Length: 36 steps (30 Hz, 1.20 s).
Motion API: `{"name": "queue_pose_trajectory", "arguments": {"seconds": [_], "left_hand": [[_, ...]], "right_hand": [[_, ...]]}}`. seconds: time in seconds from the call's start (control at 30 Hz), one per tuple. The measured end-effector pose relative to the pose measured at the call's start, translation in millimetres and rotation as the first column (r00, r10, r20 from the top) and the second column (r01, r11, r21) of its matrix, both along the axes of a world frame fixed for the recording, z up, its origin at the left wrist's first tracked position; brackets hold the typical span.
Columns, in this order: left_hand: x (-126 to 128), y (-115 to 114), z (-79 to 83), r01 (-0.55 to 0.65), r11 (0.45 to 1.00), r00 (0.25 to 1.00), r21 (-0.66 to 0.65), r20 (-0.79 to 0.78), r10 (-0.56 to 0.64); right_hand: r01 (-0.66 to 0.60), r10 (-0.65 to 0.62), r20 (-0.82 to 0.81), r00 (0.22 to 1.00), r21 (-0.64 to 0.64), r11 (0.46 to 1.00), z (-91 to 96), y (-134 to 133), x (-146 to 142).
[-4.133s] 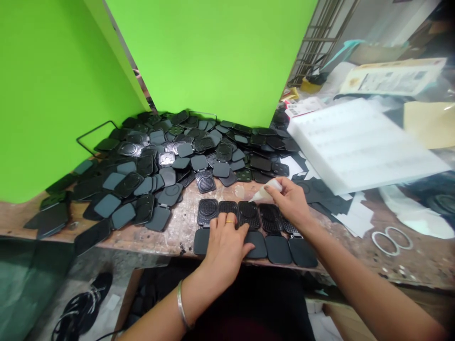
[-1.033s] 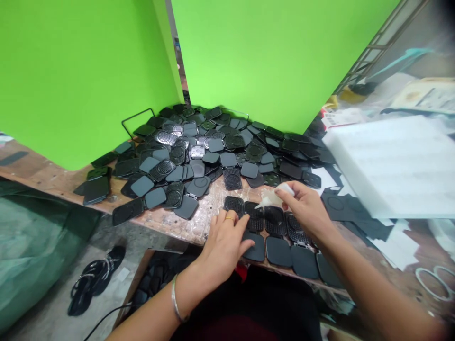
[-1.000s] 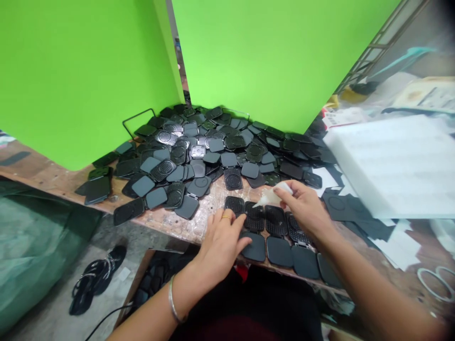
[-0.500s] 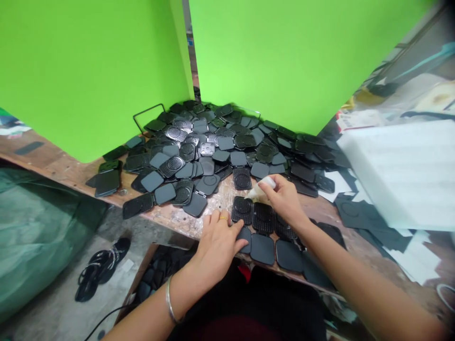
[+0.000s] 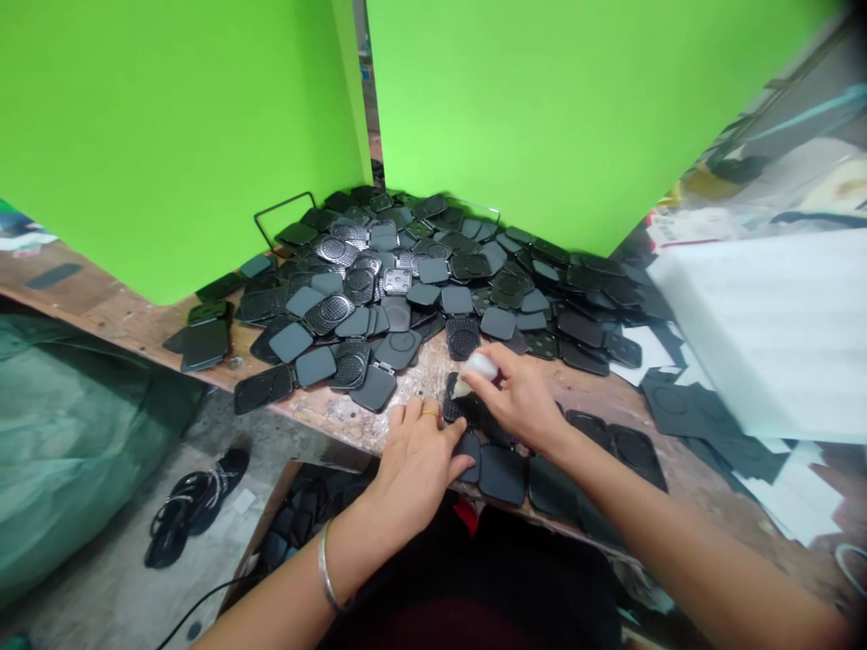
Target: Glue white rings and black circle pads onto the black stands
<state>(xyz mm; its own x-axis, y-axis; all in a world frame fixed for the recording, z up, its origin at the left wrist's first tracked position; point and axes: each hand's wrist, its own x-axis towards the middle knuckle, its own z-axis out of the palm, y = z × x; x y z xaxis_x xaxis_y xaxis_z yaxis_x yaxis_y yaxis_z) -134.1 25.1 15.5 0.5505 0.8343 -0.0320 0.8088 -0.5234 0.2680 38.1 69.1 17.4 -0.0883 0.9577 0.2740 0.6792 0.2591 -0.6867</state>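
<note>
In my right hand (image 5: pixel 518 393) is a small white squeeze bottle (image 5: pixel 480 366), tipped nozzle-down over the ribbed half of the leftmost black hinged case (image 5: pixel 450 406). My left hand (image 5: pixel 418 456) lies with fingers stretched out on the table edge, its thumb and forefinger touching that case's smooth half (image 5: pixel 469 451). More opened cases stand in a row to the right, with smooth panels (image 5: pixel 502 474) toward me and ribbed halves (image 5: pixel 638 451) behind. My right hand and forearm hide part of this row.
A large heap of black cases (image 5: pixel 352 318) covers the back of the worn wooden table (image 5: pixel 122 302). Green boards (image 5: pixel 501 108) stand behind it. At right are a white foam block (image 5: pixel 772 334) and dark sheets (image 5: pixel 691 420). Below left sit a carton of black pieces (image 5: pixel 291 524) and sandals (image 5: pixel 193 506).
My right hand has moved left and turned, bringing the bottle more upright and lower over the leftmost case. My left hand has stayed in place.
</note>
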Motion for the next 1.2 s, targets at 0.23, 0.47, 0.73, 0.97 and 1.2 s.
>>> {"name": "queue_pose_trajectory", "arguments": {"seconds": [0.23, 0.47, 0.73, 0.97, 1.2], "left_hand": [[-1.3, 0.8, -2.5, -0.001, 1.000, 1.000, -0.007, -0.004, 0.001], [-2.3, 1.2, -3.4, 0.019, 1.000, 1.000, -0.013, 0.002, -0.019], [-0.4, 9.7, -3.9, 0.055, 0.990, 0.993, 0.132, -0.112, -0.040], [1.4, 22.5, -15.9, 0.091, 0.978, 0.985, 0.186, -0.160, -0.061], [9.7, 35.9, -22.2, 0.164, 0.964, 0.984, 0.210, 0.039, -0.175]], "right_hand": [[0.003, -0.007, 0.075, 0.997, 0.057, 0.998, -2.1, 26.4, 4.3], [0.152, -0.152, 0.029, 0.988, -0.018, 0.988, 1.6, 4.5, 34.8], [0.231, -0.362, -0.535, 0.763, -0.298, 0.926, -9.8, -19.1, 59.2], [0.133, -0.500, -0.855, 0.134, -0.485, 0.865, -2.2, -79.5, 119.0], [0.251, -0.536, -0.820, 0.202, -0.486, 0.837, -0.8, -150.7, 183.9]]}}
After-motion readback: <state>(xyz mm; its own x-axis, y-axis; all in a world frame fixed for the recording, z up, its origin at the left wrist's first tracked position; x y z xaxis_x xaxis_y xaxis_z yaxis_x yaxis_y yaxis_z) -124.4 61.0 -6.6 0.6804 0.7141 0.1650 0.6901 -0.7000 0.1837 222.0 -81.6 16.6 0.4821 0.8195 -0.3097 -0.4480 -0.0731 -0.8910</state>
